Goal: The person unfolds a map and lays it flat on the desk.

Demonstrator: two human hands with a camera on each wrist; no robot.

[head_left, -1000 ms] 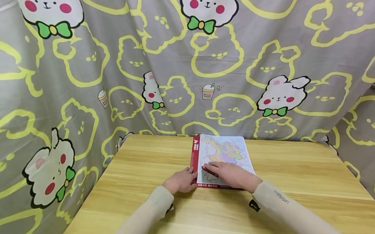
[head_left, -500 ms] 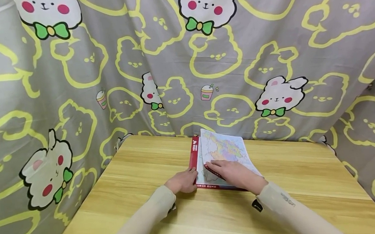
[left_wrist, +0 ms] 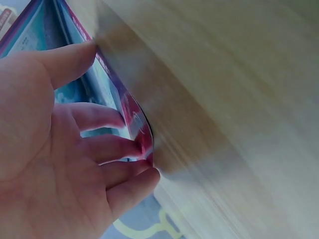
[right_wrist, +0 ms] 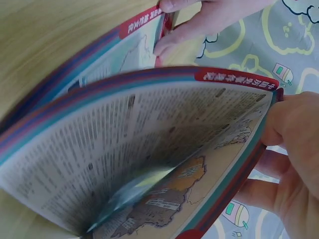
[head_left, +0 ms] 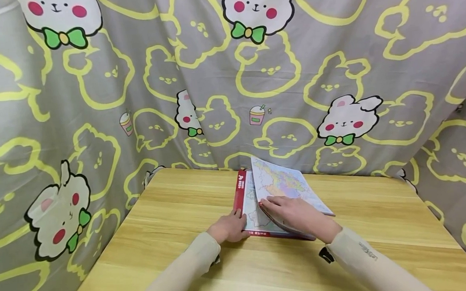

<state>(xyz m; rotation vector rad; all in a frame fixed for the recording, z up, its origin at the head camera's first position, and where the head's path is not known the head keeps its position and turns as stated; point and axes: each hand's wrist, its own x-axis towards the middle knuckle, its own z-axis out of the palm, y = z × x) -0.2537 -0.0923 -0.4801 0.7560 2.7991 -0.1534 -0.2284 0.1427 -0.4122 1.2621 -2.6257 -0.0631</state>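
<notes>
A folded paper map (head_left: 285,183) with red borders lies on the wooden table, its upper panel lifted and tilted at the left. My right hand (head_left: 295,212) pinches that panel's red edge between thumb and fingers. In the right wrist view, the lifted fold (right_wrist: 144,124) bows open between dense text and a printed map, with my right hand (right_wrist: 294,154) at its red corner. My left hand (head_left: 231,226) rests on the lower panel's red left border (head_left: 240,191). In the left wrist view, its fingertips (left_wrist: 133,148) touch the sheet's edge, fingers mostly straight.
The wooden table (head_left: 172,202) extends around the map on both sides and in front. A grey curtain (head_left: 220,75) printed with yellow outlines and white rabbits hangs behind and beside it. A black strap piece (head_left: 326,255) shows at the right wrist.
My right hand has moved right and pulled the upper panel up, away from the left border, exposing more of the panel beneath. My left hand has stayed nearly in place.
</notes>
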